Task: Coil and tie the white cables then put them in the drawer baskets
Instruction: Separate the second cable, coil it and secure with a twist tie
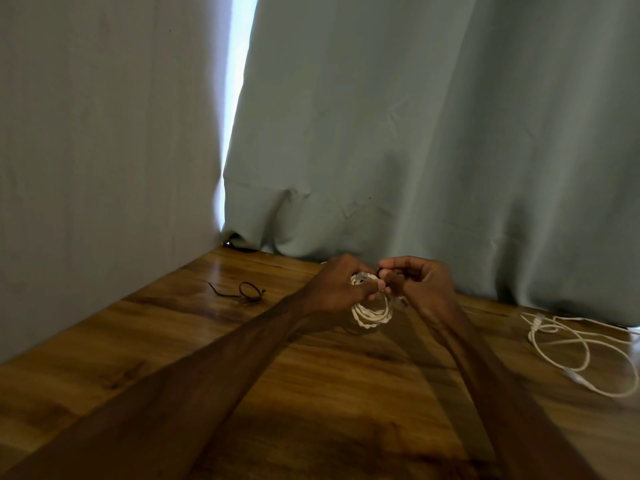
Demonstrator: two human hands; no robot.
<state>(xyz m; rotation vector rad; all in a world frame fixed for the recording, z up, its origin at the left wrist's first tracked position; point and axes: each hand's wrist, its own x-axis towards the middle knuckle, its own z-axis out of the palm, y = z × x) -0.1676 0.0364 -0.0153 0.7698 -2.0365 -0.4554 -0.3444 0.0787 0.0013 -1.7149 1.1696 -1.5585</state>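
Observation:
A coiled white cable (372, 313) hangs between both hands just above the wooden table (311, 393). My left hand (337, 285) grips the top of the coil. My right hand (420, 282) pinches something small and dark at the coil's upper right; it looks like a tie, but I cannot tell for sure. A second white cable (568, 355) lies loose and uncoiled on the table at the far right. No drawer or basket is in view.
A dark twist tie (247, 292) lies on the table to the left of my hands. A grey-green curtain (433, 133) hangs along the table's back edge, and a grey wall (104, 150) borders its left side.

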